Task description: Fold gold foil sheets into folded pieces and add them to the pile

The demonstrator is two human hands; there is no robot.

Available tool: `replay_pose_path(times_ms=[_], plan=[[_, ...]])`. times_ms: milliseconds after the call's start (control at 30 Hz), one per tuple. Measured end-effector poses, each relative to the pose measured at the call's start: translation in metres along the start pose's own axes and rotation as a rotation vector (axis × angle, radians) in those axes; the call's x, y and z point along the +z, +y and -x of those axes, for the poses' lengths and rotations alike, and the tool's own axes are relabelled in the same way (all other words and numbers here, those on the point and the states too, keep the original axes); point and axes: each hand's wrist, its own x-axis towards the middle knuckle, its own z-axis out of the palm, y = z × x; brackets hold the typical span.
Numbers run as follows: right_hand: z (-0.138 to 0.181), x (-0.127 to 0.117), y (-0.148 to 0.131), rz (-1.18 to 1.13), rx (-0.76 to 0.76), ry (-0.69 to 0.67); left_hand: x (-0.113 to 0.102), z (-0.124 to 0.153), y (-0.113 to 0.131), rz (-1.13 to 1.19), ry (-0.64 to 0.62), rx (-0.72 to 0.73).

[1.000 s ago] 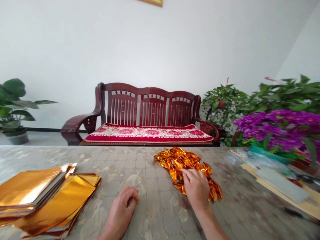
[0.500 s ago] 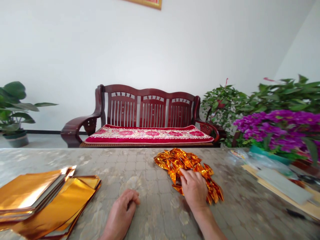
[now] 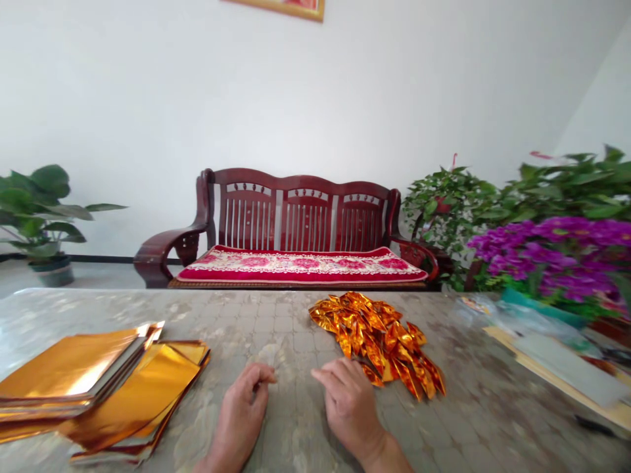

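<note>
A loose heap of folded gold foil pieces (image 3: 375, 343) lies on the mottled grey stone tabletop (image 3: 290, 322), right of centre. My right hand (image 3: 349, 402) rests just below the heap's lower left edge, fingers spread slightly and pointing left, holding nothing. My left hand (image 3: 243, 406) sits on the bare tabletop, fingers curled inward, with nothing visible in them. Farther left lie two stacks of flat gold foil sheets (image 3: 73, 364), the nearer one (image 3: 142, 394) fanned out and overlapping the other. Neither hand touches those stacks.
At the table's right, a clear plastic bag (image 3: 486, 312) and a cardboard sheet (image 3: 557, 368) lie under purple flowers (image 3: 552, 259). A small black object (image 3: 594, 426) sits near the right edge. Beyond the table's far edge stand a red-cushioned wooden bench (image 3: 296, 263) and a potted plant (image 3: 44, 223).
My right hand has lifted off the foil heap and moved left and down beside it. The heap has spread slightly. My left hand's fingers have curled a little, and the view has shifted slightly.
</note>
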Motion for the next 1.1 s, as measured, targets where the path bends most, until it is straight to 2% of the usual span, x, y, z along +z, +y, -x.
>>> replay_pose_path(times_ms=[133,267,367,467,567,733,900,1100], plan=[[0.009,0.018,-0.007,-0.077,-0.035,-0.174,-0.015,-0.009,0.004,-0.101,0.006,-0.023],[0.015,0.022,-0.004,-0.129,-0.089,-0.303,-0.05,-0.029,0.011,-0.284,-0.106,-0.136],[0.017,0.022,-0.002,-0.132,-0.093,-0.338,-0.086,-0.044,0.01,-0.484,-0.153,-0.269],[0.017,0.022,-0.002,-0.113,-0.085,-0.344,-0.121,-0.051,0.004,-0.71,-0.175,-0.243],[0.016,0.022,-0.002,-0.096,-0.084,-0.35,-0.145,-0.048,-0.005,-0.911,-0.217,-0.195],[0.013,0.021,-0.003,-0.117,-0.088,-0.327,-0.159,-0.035,-0.015,-1.152,-0.292,-0.299],[0.01,0.018,-0.003,-0.145,-0.055,-0.316,-0.165,-0.031,-0.022,-1.012,-0.304,-0.371],[0.009,0.016,-0.003,-0.191,-0.026,-0.356,-0.171,-0.032,-0.029,-1.01,-0.296,-0.381]])
